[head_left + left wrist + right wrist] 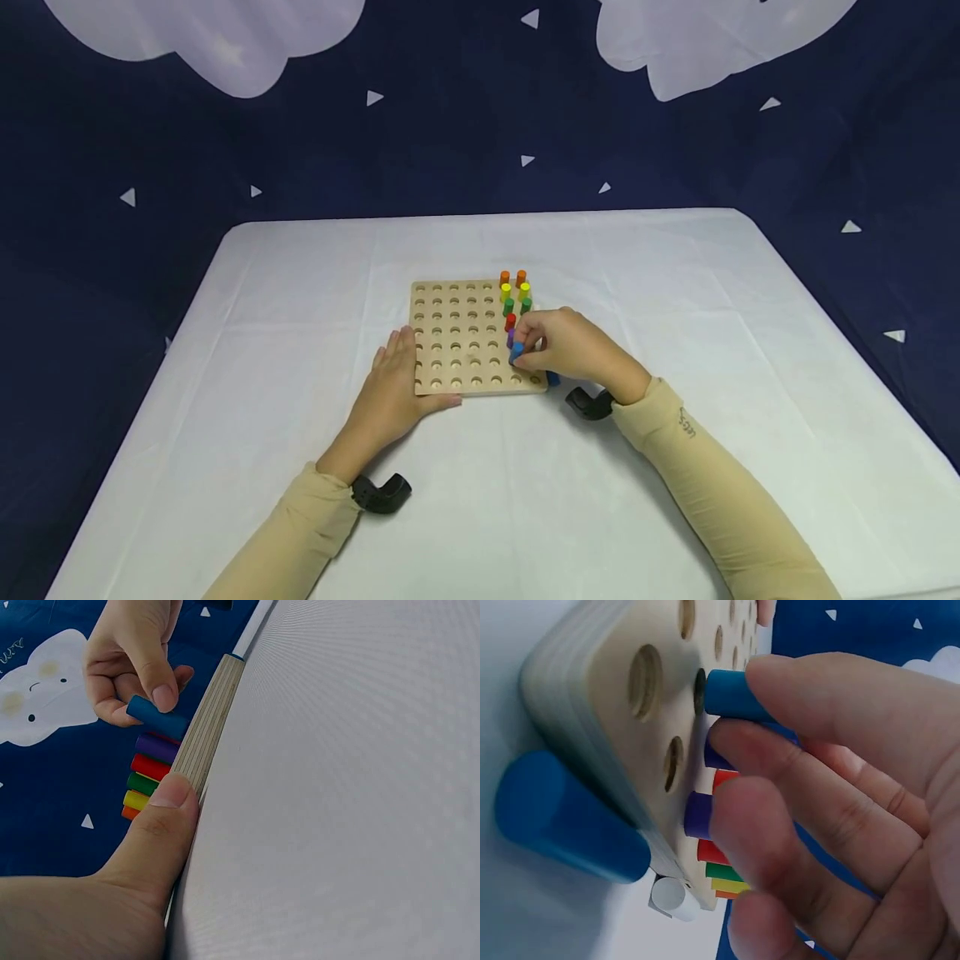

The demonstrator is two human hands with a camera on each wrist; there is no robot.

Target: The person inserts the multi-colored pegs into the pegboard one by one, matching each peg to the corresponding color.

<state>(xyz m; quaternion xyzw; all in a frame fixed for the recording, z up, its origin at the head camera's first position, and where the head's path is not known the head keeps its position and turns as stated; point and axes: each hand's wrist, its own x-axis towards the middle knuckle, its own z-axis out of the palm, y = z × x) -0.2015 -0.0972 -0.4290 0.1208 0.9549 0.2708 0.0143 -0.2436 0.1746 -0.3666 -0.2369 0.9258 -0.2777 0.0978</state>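
White table (675, 467), pegboard (457, 350) centred. Your right hand (573, 346) pinches a blue peg (517, 352): keep it upright, seat it squarely. Left hand (393, 396) lies flat, bracing board.

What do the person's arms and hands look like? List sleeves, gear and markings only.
Both arms wear long beige sleeves reaching the wrists. The right sleeve has a small dark marking near the wrist. A black angular device is strapped at each wrist: left one, right one. The left hand and right hand are bare, with no gloves or rings visible.
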